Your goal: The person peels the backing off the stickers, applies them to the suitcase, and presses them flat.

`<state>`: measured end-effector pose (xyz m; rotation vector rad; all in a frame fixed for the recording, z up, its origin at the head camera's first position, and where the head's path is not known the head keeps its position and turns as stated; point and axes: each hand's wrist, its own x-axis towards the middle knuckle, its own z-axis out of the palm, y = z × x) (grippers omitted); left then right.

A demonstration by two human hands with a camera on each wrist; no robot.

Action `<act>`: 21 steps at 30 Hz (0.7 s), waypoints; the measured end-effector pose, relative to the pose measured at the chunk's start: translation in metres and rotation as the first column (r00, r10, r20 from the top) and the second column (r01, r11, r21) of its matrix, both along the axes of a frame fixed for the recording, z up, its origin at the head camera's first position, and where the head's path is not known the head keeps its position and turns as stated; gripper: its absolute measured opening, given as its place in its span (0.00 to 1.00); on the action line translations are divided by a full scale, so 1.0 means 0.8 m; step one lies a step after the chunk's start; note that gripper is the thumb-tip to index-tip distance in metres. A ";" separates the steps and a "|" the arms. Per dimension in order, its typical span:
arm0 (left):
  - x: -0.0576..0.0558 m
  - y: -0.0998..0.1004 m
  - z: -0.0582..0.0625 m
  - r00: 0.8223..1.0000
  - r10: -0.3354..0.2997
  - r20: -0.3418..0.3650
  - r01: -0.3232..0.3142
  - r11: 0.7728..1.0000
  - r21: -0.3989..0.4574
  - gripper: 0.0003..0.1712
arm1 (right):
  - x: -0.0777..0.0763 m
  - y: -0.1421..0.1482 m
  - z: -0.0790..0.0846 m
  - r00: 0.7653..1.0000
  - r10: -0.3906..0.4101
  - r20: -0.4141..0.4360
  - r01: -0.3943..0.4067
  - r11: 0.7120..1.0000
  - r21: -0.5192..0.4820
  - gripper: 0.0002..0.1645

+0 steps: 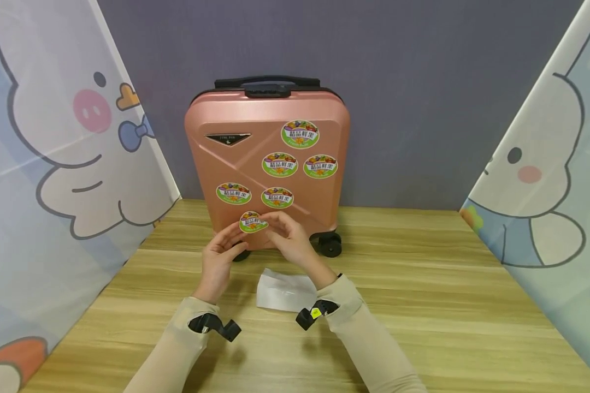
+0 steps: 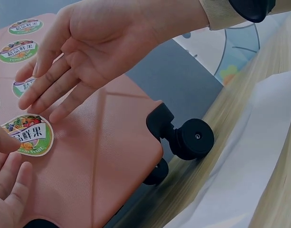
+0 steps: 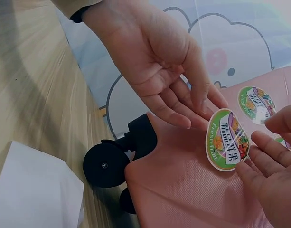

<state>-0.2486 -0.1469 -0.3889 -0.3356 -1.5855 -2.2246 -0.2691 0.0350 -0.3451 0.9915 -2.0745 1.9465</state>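
An oval fresh-fruit sticker sits at the lower front of a pink suitcase, between both hands. My left hand is at its left edge, one fingertip overlapping the sticker in the left wrist view. From the other side, my right hand reaches in with fingertips right at the sticker's edge. In the right wrist view, the fingers of both hands are extended around the sticker, thumbs apart from them. Several matching stickers, among them an upper one, are on the suitcase above.
White backing paper lies on the wooden table under the right forearm. The suitcase stands upright on black wheels, near a grey back panel. Cartoon-printed sheets flank the table.
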 end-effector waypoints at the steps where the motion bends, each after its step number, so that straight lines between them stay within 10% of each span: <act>1: -0.001 0.000 0.000 1.000 0.007 0.002 -0.007 1.000 -0.005 0.27 | 0.000 -0.001 -0.001 1.000 0.006 -0.005 -0.006 1.000 -0.007 0.18; 21: -0.007 -0.002 0.003 0.999 0.027 0.030 -0.027 1.000 -0.012 0.28 | -0.005 0.002 -0.010 0.994 -0.030 -0.108 0.049 0.982 0.183 0.21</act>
